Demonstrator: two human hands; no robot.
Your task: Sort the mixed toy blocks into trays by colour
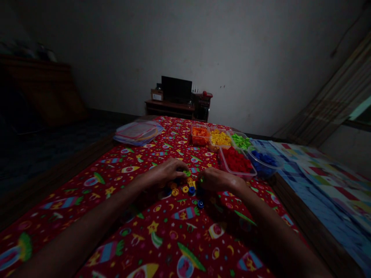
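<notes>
Over the middle of the red patterned cloth, my left hand (173, 170) is closed, its fingertips pinching a small green plastic piece (188, 174). My right hand (214, 179) faces it from the right, fingers curled, with a bit of green plastic (202, 179) showing at the fingertips; most of that piece is hidden. Between and below the hands lie small toy pieces: a yellow ring-shaped piece (174, 192), another yellow ring (185, 189), a yellow block (191, 184) and a blue piece (191, 190). Nearer to me sits a separate round blue piece (200, 204).
Clear tubs stand at the right rear, holding orange pieces (200, 132), yellow pieces (220, 138), green pieces (241, 141), red pieces (236, 159) and blue pieces (263, 158). Stacked plastic lids (139, 132) lie at the left rear. A checked bedspread (319, 173) borders the right.
</notes>
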